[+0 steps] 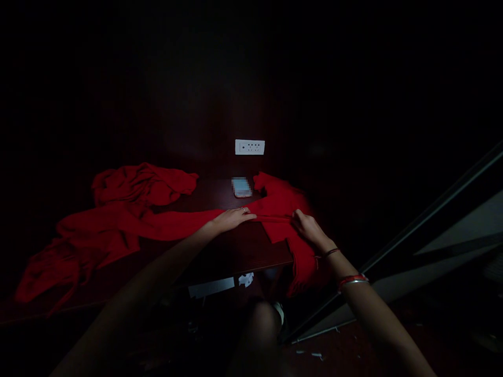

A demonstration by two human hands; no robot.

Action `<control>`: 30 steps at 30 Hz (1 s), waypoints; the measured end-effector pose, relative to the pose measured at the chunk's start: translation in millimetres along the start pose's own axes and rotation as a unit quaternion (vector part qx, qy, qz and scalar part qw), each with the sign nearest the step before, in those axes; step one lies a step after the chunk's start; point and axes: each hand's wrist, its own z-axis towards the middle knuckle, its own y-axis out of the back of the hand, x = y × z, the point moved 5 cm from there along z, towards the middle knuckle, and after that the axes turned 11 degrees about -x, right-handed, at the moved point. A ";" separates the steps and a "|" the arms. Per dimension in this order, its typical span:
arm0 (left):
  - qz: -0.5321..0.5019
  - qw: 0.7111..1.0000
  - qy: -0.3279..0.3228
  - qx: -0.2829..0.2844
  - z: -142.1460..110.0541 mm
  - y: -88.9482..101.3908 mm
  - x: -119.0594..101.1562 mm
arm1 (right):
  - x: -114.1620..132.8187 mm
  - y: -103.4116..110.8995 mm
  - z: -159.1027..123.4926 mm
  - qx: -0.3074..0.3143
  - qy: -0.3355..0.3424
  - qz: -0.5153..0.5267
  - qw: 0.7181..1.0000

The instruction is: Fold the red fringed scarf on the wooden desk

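A long red garment (173,224) stretches across a dark wooden desk, with bunched parts on the left and a section hanging over the right edge. My left hand (232,220) has a ring on one finger and holds a narrow fold of it near the middle; the thumb is mostly hidden. To the right, my right hand (307,226) pinches the same fold with curled fingers. Between both hands the fabric runs fairly straight. A blurred-out phone-like object (241,187) lies on the desk just beyond the garment.
A white socket panel (250,147) is set in the dark wall behind the desk. Below the desk's front edge (243,268) are a pale flat strip (211,287) and crumpled white paper (246,279). A slanting dark frame (428,222) stands at right; small white scraps (316,355) litter the floor.
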 end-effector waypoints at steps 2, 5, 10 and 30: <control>0.002 1.000 -0.024 0.003 0.2 -1.6 -3.3 | -4.8 -0.5 -2.1 -0.023 -0.013 -0.006 1.000; 0.030 0.999 -0.009 -0.021 7.1 -6.4 -16.6 | -5.4 -1.5 -1.8 -0.051 -0.007 0.004 0.999; 0.059 0.997 0.038 -0.042 27.0 -17.6 -30.3 | -9.3 2.1 12.8 -0.060 0.009 0.050 0.997; -0.193 0.976 0.059 -0.077 38.3 3.7 -10.8 | 16.7 11.7 15.3 -0.047 0.071 -0.040 0.996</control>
